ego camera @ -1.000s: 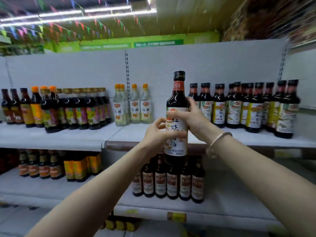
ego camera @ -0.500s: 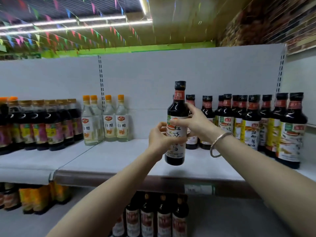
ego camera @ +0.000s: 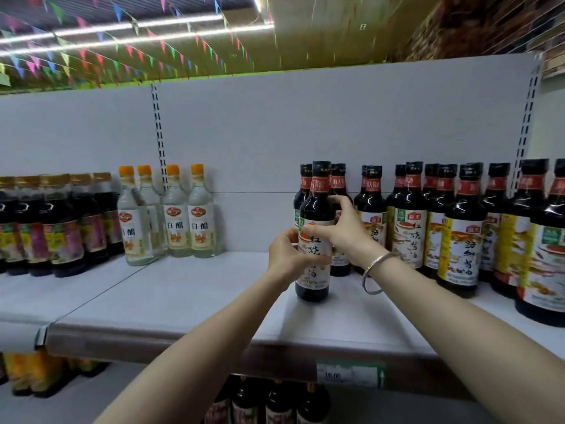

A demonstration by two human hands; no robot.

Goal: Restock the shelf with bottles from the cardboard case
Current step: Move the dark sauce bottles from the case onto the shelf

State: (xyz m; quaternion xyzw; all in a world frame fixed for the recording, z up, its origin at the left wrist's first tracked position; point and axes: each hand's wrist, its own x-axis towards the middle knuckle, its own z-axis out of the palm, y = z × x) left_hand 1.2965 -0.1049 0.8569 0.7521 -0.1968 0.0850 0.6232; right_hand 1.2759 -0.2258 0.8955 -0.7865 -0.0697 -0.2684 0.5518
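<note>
Both hands are wrapped around one dark sauce bottle [ego camera: 315,234] — left hand [ego camera: 286,255] low on the label, right hand [ego camera: 339,237] round the shoulder. It stands on, or just above, the white shelf [ego camera: 183,301], near the front, at the left end of the dark bottle row [ego camera: 428,221]. If it were me I'd slide it back until it sits beside the row, label facing out, and let go only once the base is flat — the vinegar bottles [ego camera: 171,215] further left are well clear. No cardboard case in view.
</note>
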